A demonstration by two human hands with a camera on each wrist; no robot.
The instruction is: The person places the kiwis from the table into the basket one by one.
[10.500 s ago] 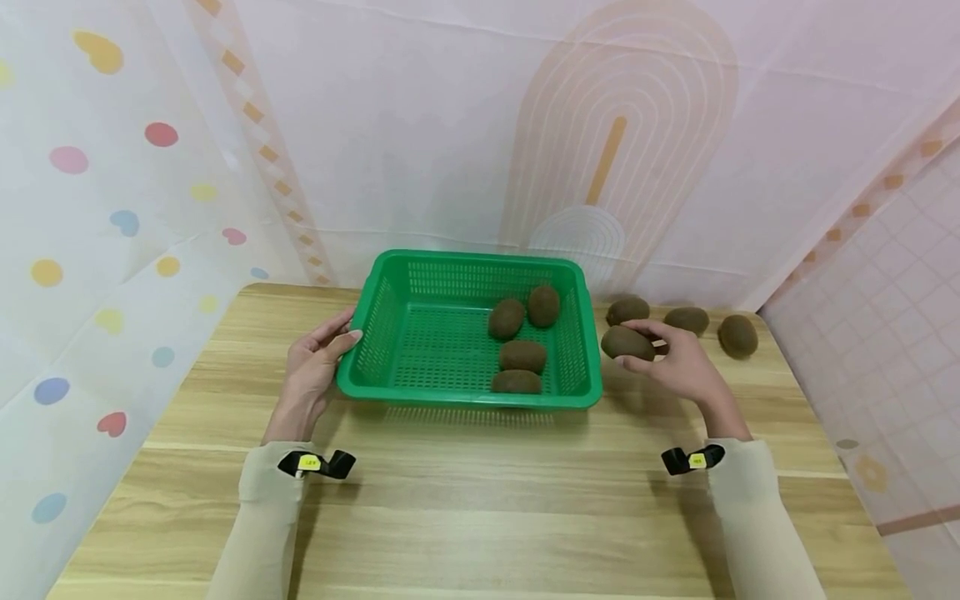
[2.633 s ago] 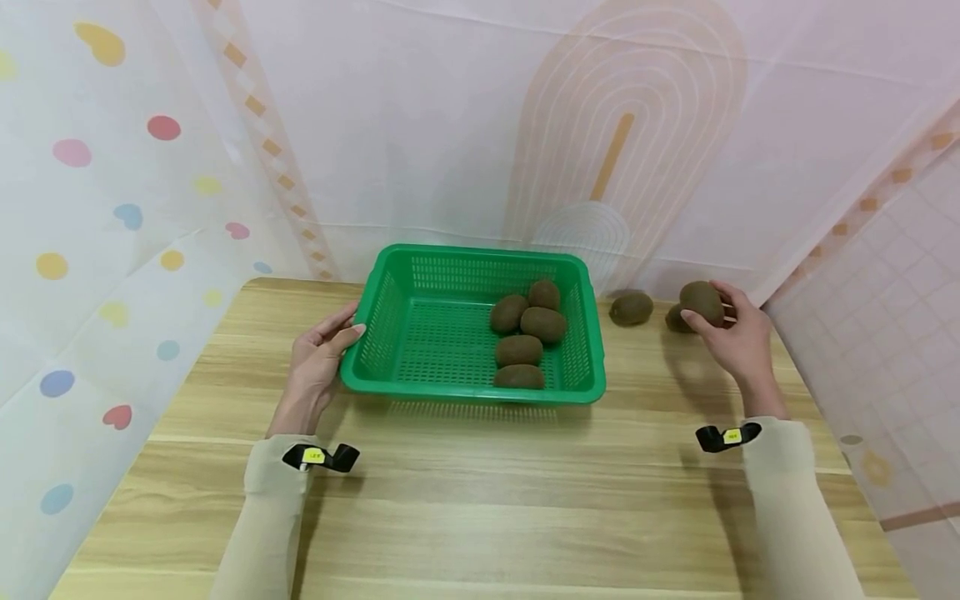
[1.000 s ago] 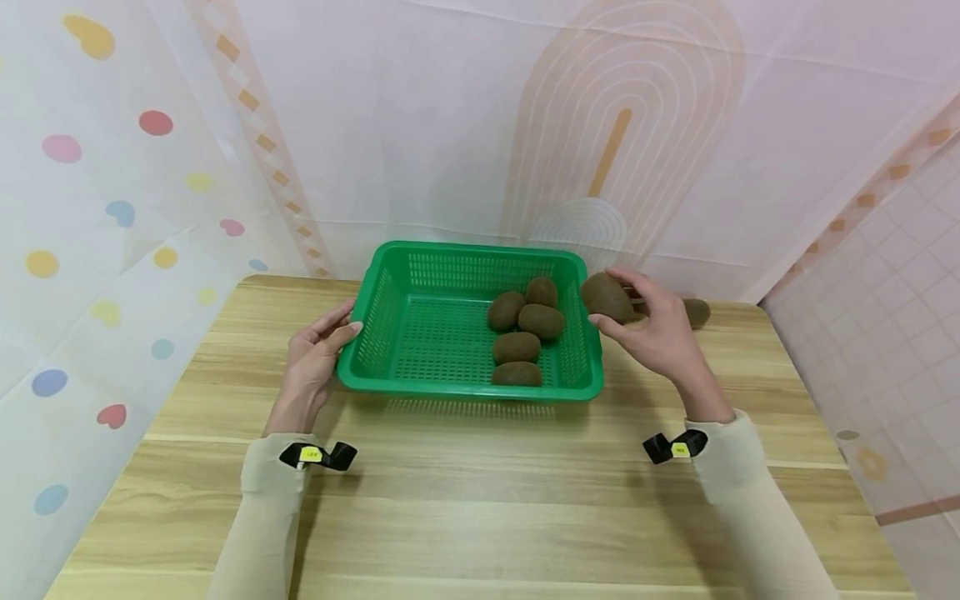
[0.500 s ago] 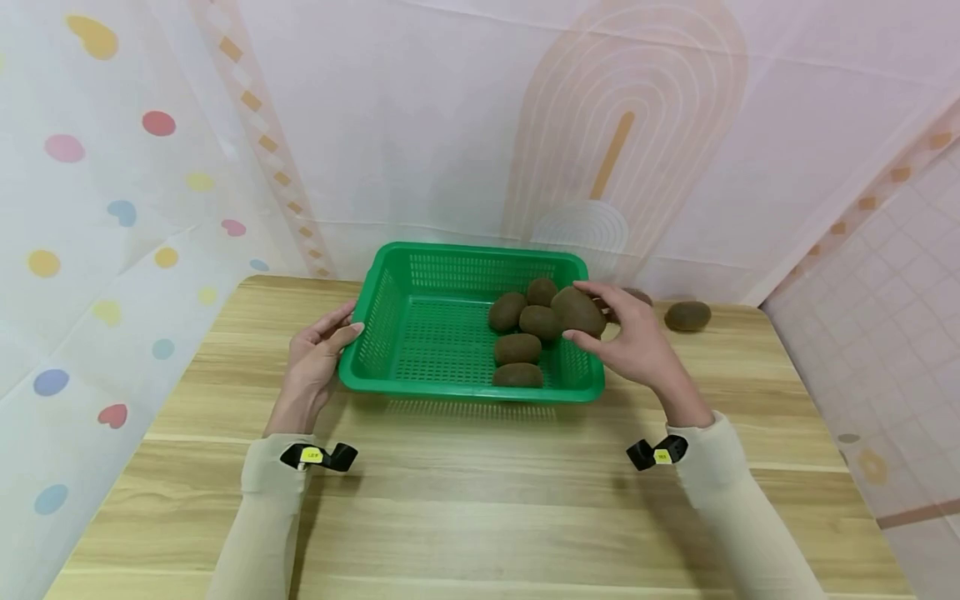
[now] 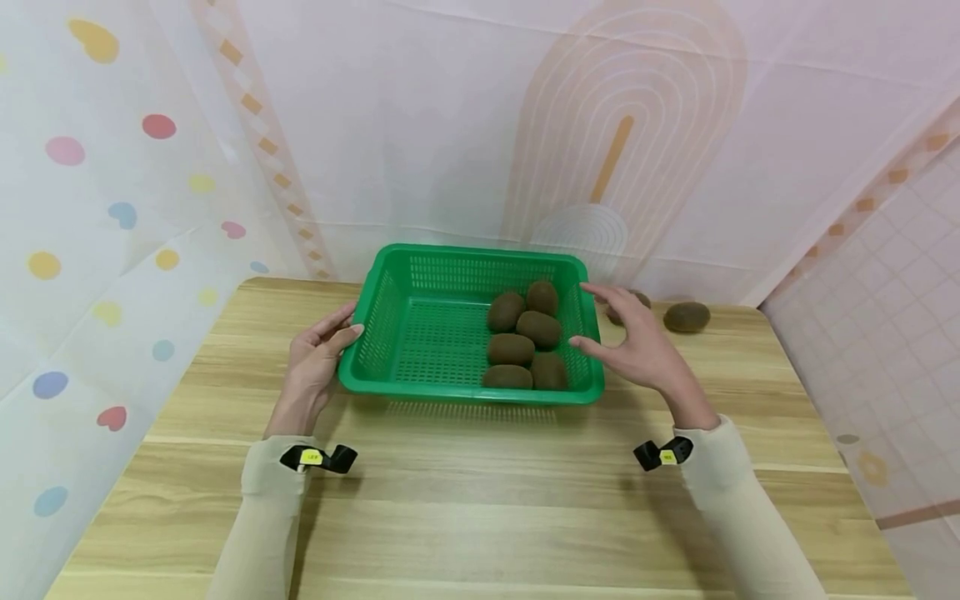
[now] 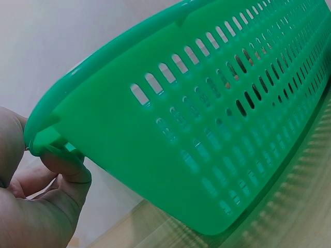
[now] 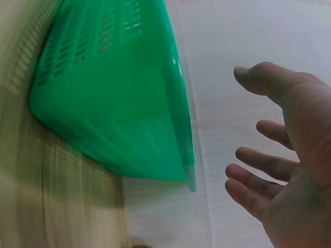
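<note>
A green plastic basket (image 5: 465, 392) with slotted walls stands on the wooden table. My left hand (image 5: 318, 354) grips its left rim; in the left wrist view the fingers (image 6: 70, 168) curl under the rim's edge. Several brown kiwis (image 5: 507, 311) lie in the basket's right half, one of them a kiwi (image 5: 550, 372) in the near right corner. My right hand (image 5: 633, 342) hovers at the right rim with fingers spread and holds nothing, as the right wrist view also shows. Behind it, a kiwi (image 5: 639, 302) on the table is partly hidden.
Another kiwi (image 5: 687, 317) lies farther right on the wooden table (image 5: 480, 517), near the back edge. A patterned cloth backdrop (image 5: 450, 125) rises behind and at both sides. A dark wrist camera (image 5: 663, 455) sits on the right cuff.
My right hand carried a kiwi leftward from the table and let it go in the basket's near right corner. The hand has drawn back slightly. My left hand stays on the rim.
</note>
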